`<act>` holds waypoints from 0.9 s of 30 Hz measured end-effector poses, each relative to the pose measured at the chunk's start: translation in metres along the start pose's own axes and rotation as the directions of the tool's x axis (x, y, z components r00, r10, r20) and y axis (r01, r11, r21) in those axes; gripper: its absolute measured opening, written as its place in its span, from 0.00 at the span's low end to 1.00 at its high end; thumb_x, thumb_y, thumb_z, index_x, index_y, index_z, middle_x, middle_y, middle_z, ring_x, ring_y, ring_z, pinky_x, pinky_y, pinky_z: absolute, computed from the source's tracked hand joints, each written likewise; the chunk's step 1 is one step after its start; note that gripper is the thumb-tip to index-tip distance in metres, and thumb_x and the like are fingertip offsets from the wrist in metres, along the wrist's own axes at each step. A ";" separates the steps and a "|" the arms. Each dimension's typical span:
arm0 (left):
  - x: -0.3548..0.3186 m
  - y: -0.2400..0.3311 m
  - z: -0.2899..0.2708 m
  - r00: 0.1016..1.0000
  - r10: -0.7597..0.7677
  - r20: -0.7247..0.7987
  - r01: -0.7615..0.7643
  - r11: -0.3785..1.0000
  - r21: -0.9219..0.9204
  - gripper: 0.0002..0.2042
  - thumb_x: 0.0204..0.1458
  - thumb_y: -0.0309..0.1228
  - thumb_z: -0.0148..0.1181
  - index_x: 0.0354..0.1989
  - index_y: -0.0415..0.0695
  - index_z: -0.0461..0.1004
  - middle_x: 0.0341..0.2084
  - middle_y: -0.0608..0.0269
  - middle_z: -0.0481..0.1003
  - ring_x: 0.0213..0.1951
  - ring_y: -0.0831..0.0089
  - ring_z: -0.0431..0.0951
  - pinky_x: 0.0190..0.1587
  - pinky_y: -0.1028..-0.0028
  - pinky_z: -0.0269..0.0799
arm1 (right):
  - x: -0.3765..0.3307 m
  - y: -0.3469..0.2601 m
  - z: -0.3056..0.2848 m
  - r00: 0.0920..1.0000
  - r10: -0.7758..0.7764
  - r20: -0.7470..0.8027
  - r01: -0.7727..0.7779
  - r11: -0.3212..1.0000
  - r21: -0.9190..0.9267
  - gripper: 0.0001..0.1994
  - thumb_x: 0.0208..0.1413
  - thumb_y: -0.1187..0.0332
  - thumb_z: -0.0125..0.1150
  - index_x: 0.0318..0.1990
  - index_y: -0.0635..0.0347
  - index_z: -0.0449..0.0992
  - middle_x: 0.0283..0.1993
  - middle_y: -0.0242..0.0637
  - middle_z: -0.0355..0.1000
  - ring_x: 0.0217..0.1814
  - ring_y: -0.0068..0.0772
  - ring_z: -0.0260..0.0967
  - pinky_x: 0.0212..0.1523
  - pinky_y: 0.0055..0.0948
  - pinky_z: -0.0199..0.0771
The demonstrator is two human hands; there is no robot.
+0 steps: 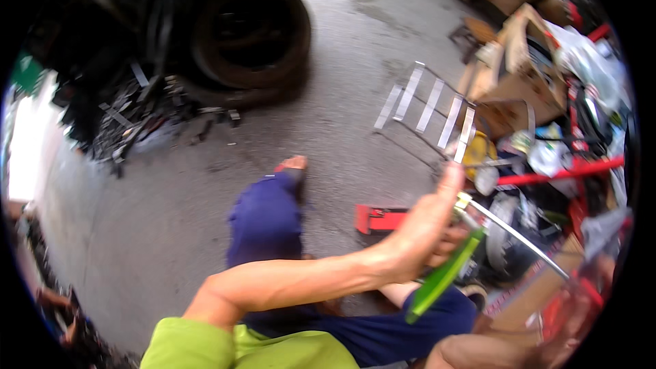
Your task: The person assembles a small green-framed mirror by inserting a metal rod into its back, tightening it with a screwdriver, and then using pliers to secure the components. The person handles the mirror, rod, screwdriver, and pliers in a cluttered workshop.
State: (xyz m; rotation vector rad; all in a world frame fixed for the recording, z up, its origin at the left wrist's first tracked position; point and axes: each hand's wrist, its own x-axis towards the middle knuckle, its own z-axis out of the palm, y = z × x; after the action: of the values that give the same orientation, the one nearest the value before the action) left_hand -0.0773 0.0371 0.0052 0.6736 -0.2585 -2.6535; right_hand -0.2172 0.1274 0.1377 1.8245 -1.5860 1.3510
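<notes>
My left hand (pixel 424 229) reaches across to the right, its fingers curled at a bright green flat strip (pixel 445 277) that slants down below them. One finger or the thumb points up. A thin silver rod (pixel 519 232) starts beside this hand and runs down to the right; whether it joins the green strip I cannot tell. My right hand (pixel 570 321), at the lower right near the rod's far end, is smeared by motion and its fingers do not show clearly. Beyond my left hand stands a dark metal frame with pale slats (pixel 430 104).
A large tyre (pixel 290 41) and a heap of metal scraps (pixel 126 113) lie at the far left. To the right are an open cardboard box (pixel 523 75), plastic bags (pixel 591 61) and a red bar (pixel 560 174). A red and black object (pixel 383 219) sits on the grey floor (pixel 171 212).
</notes>
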 end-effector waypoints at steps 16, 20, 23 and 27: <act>-0.001 0.002 -0.002 0.999 0.041 0.025 -0.041 0.999 -0.010 0.31 0.56 0.64 0.29 0.27 0.47 0.64 0.10 0.76 0.48 0.11 0.84 0.42 0.13 0.79 0.35 | -0.009 0.004 -0.023 0.983 0.151 0.105 -0.110 0.941 -0.321 0.29 0.53 0.50 0.54 0.53 0.67 0.66 0.46 0.41 0.67 0.29 0.18 0.62 0.26 0.13 0.60; 0.000 -0.001 -0.006 0.998 0.044 0.049 -0.045 0.999 0.011 0.31 0.56 0.64 0.29 0.27 0.47 0.64 0.10 0.76 0.48 0.11 0.84 0.42 0.13 0.79 0.35 | -0.016 0.002 -0.022 0.970 0.230 -0.075 -0.241 0.908 -0.343 0.27 0.54 0.54 0.56 0.54 0.67 0.65 0.42 0.38 0.67 0.29 0.17 0.61 0.26 0.12 0.60; -0.001 -0.001 -0.001 0.998 0.043 0.053 -0.045 0.999 0.022 0.31 0.56 0.64 0.28 0.27 0.47 0.64 0.10 0.75 0.48 0.11 0.84 0.42 0.13 0.79 0.35 | -0.012 0.003 -0.006 0.915 0.266 -0.302 -0.361 0.875 -0.323 0.28 0.54 0.53 0.56 0.53 0.68 0.66 0.44 0.38 0.67 0.27 0.18 0.61 0.24 0.13 0.59; 0.000 0.002 -0.003 0.998 0.058 0.024 -0.058 0.998 0.007 0.30 0.56 0.63 0.28 0.27 0.47 0.64 0.10 0.75 0.48 0.11 0.84 0.42 0.13 0.79 0.35 | -0.003 0.003 -0.017 0.979 0.147 0.140 -0.101 0.952 -0.288 0.31 0.51 0.49 0.57 0.53 0.68 0.65 0.47 0.42 0.65 0.28 0.20 0.61 0.26 0.13 0.59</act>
State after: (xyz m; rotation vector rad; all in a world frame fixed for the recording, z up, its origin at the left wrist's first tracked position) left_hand -0.0751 0.0351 0.0035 0.6274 -0.2910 -2.6084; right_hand -0.2267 0.1411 0.1424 1.7189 -1.8955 0.9856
